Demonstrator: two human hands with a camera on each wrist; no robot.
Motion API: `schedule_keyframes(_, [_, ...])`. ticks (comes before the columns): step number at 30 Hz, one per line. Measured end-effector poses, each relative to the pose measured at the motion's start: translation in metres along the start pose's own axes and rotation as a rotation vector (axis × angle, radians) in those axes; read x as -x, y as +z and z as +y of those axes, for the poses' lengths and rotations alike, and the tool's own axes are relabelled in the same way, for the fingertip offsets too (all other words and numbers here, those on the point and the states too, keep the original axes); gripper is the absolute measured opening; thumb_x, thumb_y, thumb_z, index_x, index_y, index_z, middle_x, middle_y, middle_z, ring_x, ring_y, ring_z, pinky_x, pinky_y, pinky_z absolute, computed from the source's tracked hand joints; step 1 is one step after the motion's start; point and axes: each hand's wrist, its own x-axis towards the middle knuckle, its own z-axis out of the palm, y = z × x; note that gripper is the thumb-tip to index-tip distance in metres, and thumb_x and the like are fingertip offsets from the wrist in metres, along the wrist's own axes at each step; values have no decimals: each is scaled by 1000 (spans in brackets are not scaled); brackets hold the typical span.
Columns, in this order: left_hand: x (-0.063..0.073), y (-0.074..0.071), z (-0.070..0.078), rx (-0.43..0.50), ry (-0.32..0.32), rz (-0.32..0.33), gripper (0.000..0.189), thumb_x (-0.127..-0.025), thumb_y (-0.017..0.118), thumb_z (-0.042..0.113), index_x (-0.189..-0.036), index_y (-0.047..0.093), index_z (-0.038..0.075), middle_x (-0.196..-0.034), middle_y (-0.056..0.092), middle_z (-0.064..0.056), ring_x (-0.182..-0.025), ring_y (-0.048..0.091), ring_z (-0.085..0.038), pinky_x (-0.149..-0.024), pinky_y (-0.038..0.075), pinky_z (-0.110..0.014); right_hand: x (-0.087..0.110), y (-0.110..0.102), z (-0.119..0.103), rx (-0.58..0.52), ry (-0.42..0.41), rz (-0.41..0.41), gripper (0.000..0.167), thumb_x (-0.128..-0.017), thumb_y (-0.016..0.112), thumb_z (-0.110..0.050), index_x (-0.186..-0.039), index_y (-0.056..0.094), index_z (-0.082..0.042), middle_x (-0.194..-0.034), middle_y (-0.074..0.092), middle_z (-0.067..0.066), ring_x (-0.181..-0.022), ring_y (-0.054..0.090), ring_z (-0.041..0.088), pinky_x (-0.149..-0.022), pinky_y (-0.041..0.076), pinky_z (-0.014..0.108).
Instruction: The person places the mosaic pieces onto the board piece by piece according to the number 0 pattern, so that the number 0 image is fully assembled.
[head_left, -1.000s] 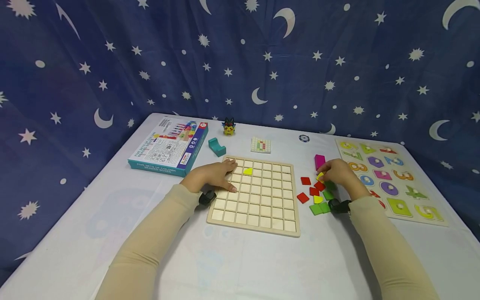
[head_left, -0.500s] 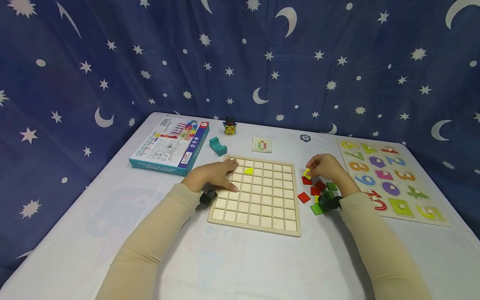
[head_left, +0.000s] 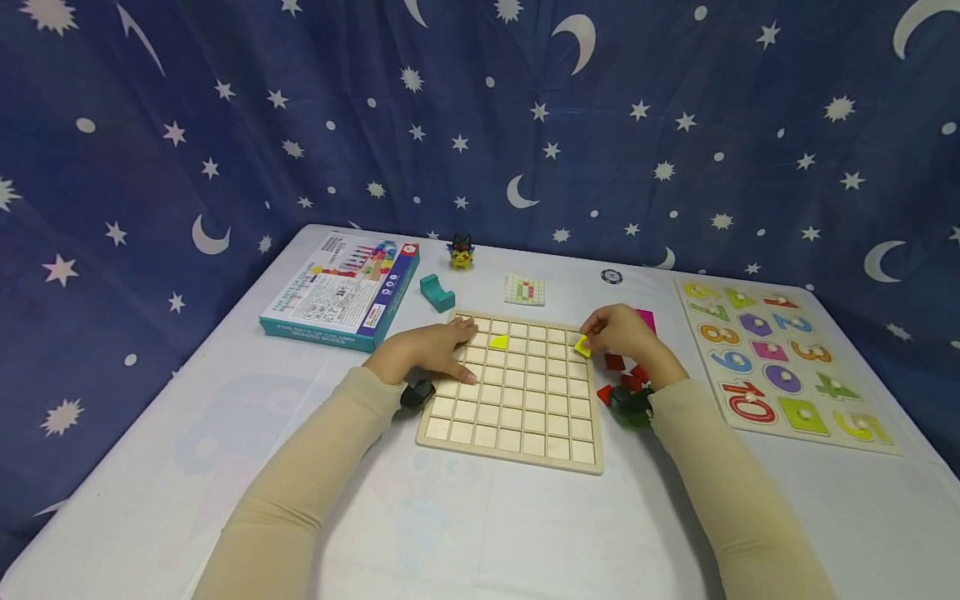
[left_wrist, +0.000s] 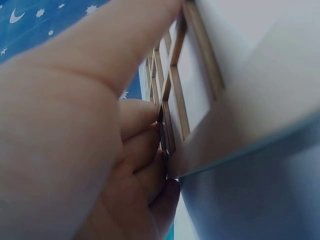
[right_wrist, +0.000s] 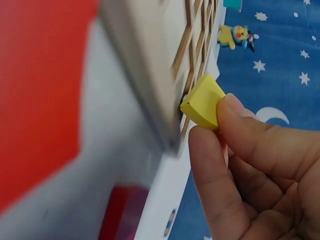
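Note:
A wooden grid board (head_left: 512, 464) lies flat on the table. My left hand (head_left: 429, 350) rests on its upper left edge with the fingers spread; the left wrist view shows the fingers (left_wrist: 145, 145) against the board's rim. Between thumb and forefinger, my right hand (head_left: 626, 333) pinches a yellow tile (right_wrist: 204, 101) above the board's right edge. Another yellow piece (head_left: 498, 342), with one rounded corner, lies in a cell near the top left. Red tiles (head_left: 615, 362) and green tiles (head_left: 633, 419) lie right of the board, partly hidden beneath my right wrist.
A small pattern card (head_left: 524, 289) lies behind the board. At the back left are a boxed toy set (head_left: 337, 292), a teal curved block (head_left: 437, 293) and a yellow figurine (head_left: 461, 252). A number puzzle board (head_left: 787, 367) lies at the right; a magenta block (head_left: 647, 319) is behind my right hand.
My right hand has picked the yellow tile from the loose pieces and carried it left to the grid board's right edge. The left hand has stayed in place.

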Motion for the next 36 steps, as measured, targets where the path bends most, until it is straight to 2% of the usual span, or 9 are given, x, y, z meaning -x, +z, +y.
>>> schedule_keyframes(6, [1,0,1,-2,1,0,99,-76,69,49,-148,16,7,-155,8,-10,-143,2,-24,-116,8,-41,-5,9,-18,-14,-47,-35,15,-80,68,-4,-94,65,1,-86,62,10,-74,55,18,-66,49,27])
schedule_keyframes(17, [0,0,0,-9,-14,3,96,-78,68,47,-148,15,9,-155,7,-8,-143,1,-23,-116,10,-41,-15,35,-50,-9,-130,-92,9,-78,67,3,-84,63,-1,-74,60,6,-63,55,14,-62,51,28])
schedule_keyframes(28, [-1,1,-2,-18,8,3,96,-78,68,46,-148,15,7,-155,7,-9,-143,0,-24,-116,9,-41,-24,39,-53,36,-131,-128,9,-77,67,4,-83,65,-2,-70,59,4,-61,57,16,-59,48,26])
schedule_keyframes(36, [-1,1,-1,-14,7,-1,96,-78,68,45,-148,15,7,-155,6,-9,-143,-1,-24,-116,8,-40,-24,38,-53,26,-132,-164,8,-78,66,4,-83,64,-1,-70,58,4,-62,55,15,-60,48,26])
